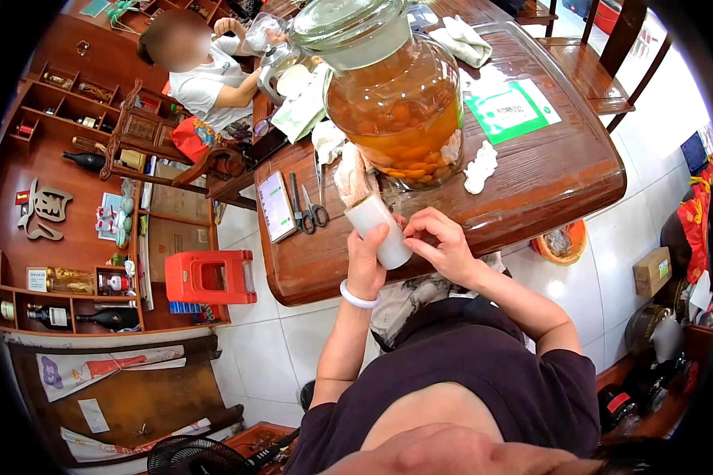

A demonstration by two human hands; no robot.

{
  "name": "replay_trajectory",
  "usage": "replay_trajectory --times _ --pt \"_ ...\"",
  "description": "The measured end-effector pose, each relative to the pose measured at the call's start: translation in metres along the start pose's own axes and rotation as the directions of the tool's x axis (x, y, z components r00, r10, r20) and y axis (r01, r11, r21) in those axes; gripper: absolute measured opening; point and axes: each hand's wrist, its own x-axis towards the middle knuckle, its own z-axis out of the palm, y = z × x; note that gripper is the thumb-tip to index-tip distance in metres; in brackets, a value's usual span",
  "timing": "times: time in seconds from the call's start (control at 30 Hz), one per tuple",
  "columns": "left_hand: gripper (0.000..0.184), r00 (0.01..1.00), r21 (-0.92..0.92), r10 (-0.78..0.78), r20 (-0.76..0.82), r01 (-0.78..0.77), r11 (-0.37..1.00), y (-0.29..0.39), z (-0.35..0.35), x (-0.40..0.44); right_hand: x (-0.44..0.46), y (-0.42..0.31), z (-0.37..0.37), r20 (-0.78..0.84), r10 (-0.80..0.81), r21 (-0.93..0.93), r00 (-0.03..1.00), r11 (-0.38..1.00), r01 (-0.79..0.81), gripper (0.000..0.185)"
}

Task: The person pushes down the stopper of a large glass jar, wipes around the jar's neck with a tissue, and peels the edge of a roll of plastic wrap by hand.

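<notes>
My left hand point(364, 257) is wrapped round a white roll point(380, 231), which looks like plastic film or wide tape, tilted above the table's near edge. The fingers of my right hand point(440, 237) are pinched together against the roll's right side; any loose end between them is too small to make out. A crumpled beige cloth or paper point(355, 180) lies just beyond the roll's far end. Behind it stands a large lidded glass jar point(396, 119) of amber liquid with orange fruit inside. Black-handled scissors point(315, 214) and a lit phone point(276, 207) rest left of my hands.
On the wooden table point(547, 186) are a crumpled white tissue point(480, 168), a green-and-white card point(512, 111) and a folded cloth point(461, 41). Another person point(214, 83) sits at the far left side. A red stool point(210, 277) and a waste basket point(561, 241) stand on the floor.
</notes>
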Motion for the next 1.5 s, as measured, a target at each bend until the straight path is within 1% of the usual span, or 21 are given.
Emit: replay_trajectory --times 0.1,0.23,0.33,0.4,0.43,0.5,0.53,0.57,0.63,0.67,0.73,0.77,0.83,0.97,1.03,1.17,1.23,1.27,1.37,1.43,1.5 --pt "0.037 0.999 -0.019 -0.027 -0.025 0.027 0.999 0.0 0.0 -0.001 0.002 0.002 0.0 0.001 -0.042 -0.059 0.999 0.997 0.042 0.011" --pt "0.036 0.998 -0.038 -0.047 -0.034 0.046 0.998 -0.003 -0.001 -0.002 0.003 0.003 0.0 0.035 -0.04 -0.041 0.999 0.998 0.042 0.008" --pt "0.035 0.999 -0.028 -0.05 -0.018 0.049 0.998 -0.002 -0.001 -0.001 0.004 0.006 0.001 0.042 -0.099 -0.065 0.994 0.993 0.102 0.007" --pt "0.035 0.998 -0.038 -0.055 -0.025 0.054 0.998 0.0 0.002 -0.001 0.004 0.008 0.0 -0.021 -0.113 -0.092 0.993 0.99 0.11 0.01" --pt "0.034 0.998 -0.048 -0.061 -0.034 0.059 0.997 0.0 0.003 -0.001 0.006 0.006 -0.002 -0.021 -0.114 -0.089 0.993 0.99 0.111 0.01" --pt "0.033 0.997 -0.04 -0.058 -0.043 0.057 0.998 0.001 0.004 -0.001 0.009 0.0 -0.006 0.016 -0.31 -0.339 0.95 0.892 0.297 0.013" --pt "0.031 0.997 -0.035 -0.057 -0.05 0.055 0.998 0.0 0.005 -0.002 0.009 0.001 -0.006 0.027 -0.359 -0.402 0.933 0.85 0.339 0.014" --pt "0.031 0.997 -0.036 -0.061 -0.051 0.059 0.998 -0.003 0.004 -0.001 0.008 0.001 -0.007 0.026 -0.355 -0.403 0.935 0.852 0.335 0.014" --pt "0.028 0.997 -0.005 -0.03 -0.07 0.03 1.0 -0.007 0.003 0.001 0.009 0.001 -0.008 0.052 -0.402 -0.464 0.914 0.801 0.378 0.012" --pt "0.028 0.997 -0.005 -0.031 -0.07 0.031 1.0 -0.008 0.003 0.001 0.01 0.0 -0.009 0.052 -0.401 -0.464 0.915 0.801 0.378 0.012" --pt "0.032 0.995 0.108 0.015 -0.096 -0.005 0.994 -0.007 0.003 0.0 0.012 -0.001 -0.009 0.119 -0.392 -0.506 0.912 0.767 0.396 0.014" --pt "0.032 0.995 0.109 0.014 -0.097 -0.003 0.994 -0.008 0.004 -0.001 0.013 -0.002 -0.009 0.119 -0.391 -0.505 0.913 0.768 0.394 0.014" --pt "0.025 0.993 0.069 0.017 -0.114 -0.009 0.998 -0.007 0.006 -0.001 0.014 -0.003 -0.008 0.142 -0.384 -0.517 0.912 0.758 0.399 0.014" --pt "0.025 0.995 0.06 0.01 -0.103 -0.004 0.998 -0.006 0.009 -0.003 0.012 0.005 -0.005 0.102 -0.384 -0.493 0.918 0.782 0.382 0.016" --pt "0.026 0.995 0.043 -0.034 -0.092 0.038 0.998 -0.007 0.007 -0.003 0.009 0.009 -0.007 0.051 -0.328 -0.425 0.943 0.848 0.318 0.016" --pt "0.027 0.993 0.012 -0.058 -0.104 0.06 0.998 -0.007 0.007 -0.001 0.009 0.007 -0.013 0.028 -0.38 -0.442 0.925 0.825 0.352 0.015" --pt "0.026 0.994 0.034 -0.039 -0.1 0.043 0.999 -0.007 0.007 0.0 0.007 0.004 -0.015 0.097 -0.38 -0.467 0.92 0.799 0.379 0.013" --pt "0.026 0.994 0.033 -0.041 -0.097 0.045 0.998 -0.007 0.008 0.0 0.007 0.004 -0.015 0.095 -0.379 -0.47 0.921 0.798 0.377 0.013" --pt "0.028 0.994 0.084 0.012 -0.111 -0.003 0.996 -0.009 0.012 0.0 0.007 0.005 -0.015 0.091 -0.374 -0.49 0.923 0.79 0.368 0.013" --pt "0.034 0.983 0.187 0.08 -0.168 -0.048 0.981 -0.012 0.011 -0.001 0.008 0.003 -0.016 0.118 -0.363 -0.504 0.924 0.78 0.371 0.011" --pt "0.037 0.98 0.227 0.101 -0.17 -0.061 0.972 -0.011 0.015 -0.002 0.009 0.0 -0.015 0.128 -0.351 -0.518 0.927 0.774 0.365 0.011"
